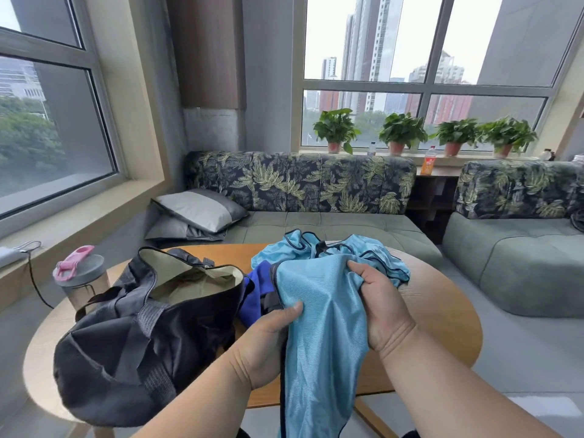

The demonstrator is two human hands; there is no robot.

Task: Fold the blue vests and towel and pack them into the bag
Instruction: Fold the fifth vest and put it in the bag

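A round, light-wood table (442, 311) stands before green sofas and tall windows in a corner lounge. At its centre, the left hand (268, 339) pinches a shiny, light-blue mesh vest with dark piping (319, 311) between thumb and fingers; the right hand (384, 305) has its fingers curled round a bunched fold of the same vest. The cloth hangs from both grips over the table's near edge, unfolded.

Just beyond the right hand lies more light-blue cloth with dark trim (331, 248), crumpled; whether it is a second vest cannot be told. Between the left hand and the bag a darker royal-blue cloth (252, 289) shows, partly hidden. Left of the left hand sits the black fabric duffel bag with beige lining (142, 327), mouth open.

Risk, as judged — the fabric looks slippery, and the hanging length could drag the vest from the grip or skew any fold. The bag's soft mouth may collapse during packing.

Beyond the bag stands a clear shaker bottle with pink lid (79, 276); potted plants (401, 131) line the far sill.
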